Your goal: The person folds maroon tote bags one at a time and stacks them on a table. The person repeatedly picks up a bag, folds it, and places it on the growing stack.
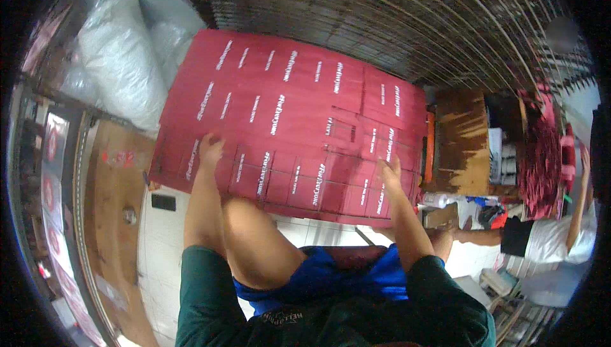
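Note:
A wide dark red sheet surface (248,115), printed with rows of white lettering, spreads in front of me. Thin dark lines and seams divide its near part into rectangular panels. Over the left part of this surface is my left hand (211,150), its fingers apart and slightly bent. Toward the near right, my right hand (391,170) hovers over or touches the panels, thumb and fingers apart. Nothing shows in either hand. Whether the fingertips touch the red material cannot be made out. Near the middle right there is a small rectangular outline (344,131) in the sheet.
Wire racks (382,10) rise behind the red surface. Large white plastic bags (121,61) lie at the far left, above a wooden board (114,220). A dark phone-like object (163,202) lies at left. Right are a wooden cabinet (461,140), stacked red pieces (540,169) and another person (547,239).

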{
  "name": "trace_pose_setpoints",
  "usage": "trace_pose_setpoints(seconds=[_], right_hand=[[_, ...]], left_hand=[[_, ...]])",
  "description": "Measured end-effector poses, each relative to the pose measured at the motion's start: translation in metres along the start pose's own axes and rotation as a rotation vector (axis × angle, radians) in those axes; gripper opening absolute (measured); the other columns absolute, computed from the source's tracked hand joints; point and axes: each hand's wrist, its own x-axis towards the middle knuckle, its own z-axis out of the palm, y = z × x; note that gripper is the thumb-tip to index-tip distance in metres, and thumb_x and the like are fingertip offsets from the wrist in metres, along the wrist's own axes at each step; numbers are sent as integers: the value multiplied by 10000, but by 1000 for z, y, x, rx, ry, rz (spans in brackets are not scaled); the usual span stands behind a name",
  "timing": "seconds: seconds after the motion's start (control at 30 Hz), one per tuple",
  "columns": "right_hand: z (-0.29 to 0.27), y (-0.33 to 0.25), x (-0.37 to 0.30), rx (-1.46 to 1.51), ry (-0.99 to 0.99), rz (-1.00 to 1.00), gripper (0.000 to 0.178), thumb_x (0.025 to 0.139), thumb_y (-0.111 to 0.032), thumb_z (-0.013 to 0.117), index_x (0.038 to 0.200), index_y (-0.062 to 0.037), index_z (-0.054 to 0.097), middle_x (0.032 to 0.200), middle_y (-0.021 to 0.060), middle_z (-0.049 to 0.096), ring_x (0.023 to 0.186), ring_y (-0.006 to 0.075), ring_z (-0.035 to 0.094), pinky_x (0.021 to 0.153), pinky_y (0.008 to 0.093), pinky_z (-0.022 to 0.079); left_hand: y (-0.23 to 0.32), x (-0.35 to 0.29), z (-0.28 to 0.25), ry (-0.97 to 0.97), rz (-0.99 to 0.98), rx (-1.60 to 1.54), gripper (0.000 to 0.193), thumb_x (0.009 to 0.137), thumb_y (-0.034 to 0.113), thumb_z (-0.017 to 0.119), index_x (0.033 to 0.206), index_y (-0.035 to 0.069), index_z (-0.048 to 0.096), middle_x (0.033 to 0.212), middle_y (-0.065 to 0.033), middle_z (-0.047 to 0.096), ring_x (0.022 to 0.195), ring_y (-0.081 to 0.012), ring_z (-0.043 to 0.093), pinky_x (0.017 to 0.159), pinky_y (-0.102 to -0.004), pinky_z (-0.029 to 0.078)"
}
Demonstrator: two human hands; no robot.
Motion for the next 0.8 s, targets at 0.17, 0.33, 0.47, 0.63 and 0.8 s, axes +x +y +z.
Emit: trace_pose_setpoints(seconds=[0.17, 0.33, 0.47, 0.63, 0.8], right_hand=[[-148, -34, -50, 67, 171, -468, 639, 832, -139, 641, 1371, -66, 304, 1062, 80, 545, 972, 179, 538, 869, 306, 430], [-278, -146, -115, -205, 764, -930, 421, 843, -96, 606, 1240, -42, 477, 877, 40, 590, 812, 110, 556, 763, 243, 447], [-402, -191, -136, -106, 1181, -1132, 190, 847, -136, 620, 986, -6, 617, 862, 54, 631, 777, 127, 580, 712, 263, 460], [-548, -200, -104, -591, 1425, -757, 323, 758, -220, 642, 1061, -115, 609, 1050, 127, 597, 1000, 315, 550, 846, 401, 435], [-585, -202, -65, -750, 1267, -622, 353, 746, -138, 601, 1099, -149, 599, 1101, 119, 581, 1034, 320, 540, 890, 422, 434]], left_hand=[[10, -21, -5, -108, 94, -360, 460, 800, 124, 656, 1203, 52, 445, 899, -59, 584, 738, -146, 556, 618, -289, 500], [37, -62, -8, 207, 109, -205, 426, 821, 169, 645, 1203, 109, 466, 705, 30, 513, 525, -18, 423, 397, -179, 312], [85, -134, 24, 123, 257, -13, 451, 806, 179, 670, 1200, 75, 477, 733, 20, 521, 532, -33, 410, 422, -184, 311], [97, -265, 86, -75, 760, 365, 491, 800, 167, 681, 1203, -14, 467, 851, -20, 527, 733, -101, 484, 659, -257, 430], [124, -417, 132, 37, 551, 999, 438, 776, 399, 632, 1163, 205, 571, 868, -12, 665, 831, -188, 640, 741, -333, 474]])
